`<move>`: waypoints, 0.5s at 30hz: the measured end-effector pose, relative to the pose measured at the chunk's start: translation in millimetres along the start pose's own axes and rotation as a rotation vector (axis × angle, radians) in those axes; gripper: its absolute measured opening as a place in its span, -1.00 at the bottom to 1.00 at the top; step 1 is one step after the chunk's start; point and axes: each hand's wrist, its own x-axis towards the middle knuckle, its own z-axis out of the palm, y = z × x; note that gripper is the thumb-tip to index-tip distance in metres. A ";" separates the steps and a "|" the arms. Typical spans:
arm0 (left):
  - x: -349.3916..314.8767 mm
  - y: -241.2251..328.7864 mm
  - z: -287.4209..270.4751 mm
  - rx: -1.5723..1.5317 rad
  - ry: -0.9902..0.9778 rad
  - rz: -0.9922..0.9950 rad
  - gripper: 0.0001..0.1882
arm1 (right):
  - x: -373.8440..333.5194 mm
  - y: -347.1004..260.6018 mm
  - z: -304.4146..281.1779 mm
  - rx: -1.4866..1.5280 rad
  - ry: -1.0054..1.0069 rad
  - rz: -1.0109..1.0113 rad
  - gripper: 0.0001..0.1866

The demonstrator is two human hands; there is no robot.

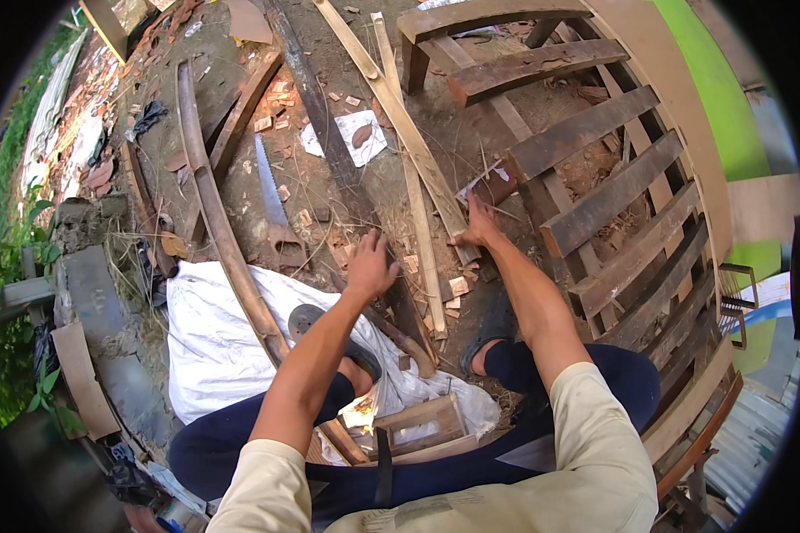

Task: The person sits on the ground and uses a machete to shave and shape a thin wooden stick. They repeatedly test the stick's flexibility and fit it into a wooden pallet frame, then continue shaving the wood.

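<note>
My left hand (372, 265) is spread open, palm down, over or on a long dark wooden beam (336, 147). I cannot tell whether it presses on the beam. My right hand (482, 224) lies beside the near end of a pale wooden strip (409, 133). Its thumb rests at the strip's edge, while its stretched fingers reach toward a reddish-brown block (496, 188). A second, thinner pale strip (415, 235) runs beneath the first. Left of my left hand lies a handsaw (272, 191), its blade pointing away from me.
A slatted wooden frame (587, 147) fills the right side. At left, a curved board (206, 191) extends over a white sack (209, 342). A wooden-handled tool (409, 342) lies between my feet. Wood chips (458, 286) are scattered around, and a concrete block (98, 284) borders the left.
</note>
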 end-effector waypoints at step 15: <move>-26.1 30.8 46.9 -0.481 0.048 -0.344 -0.36 | -28.1 14.0 -18.3 0.229 0.216 0.112 -0.60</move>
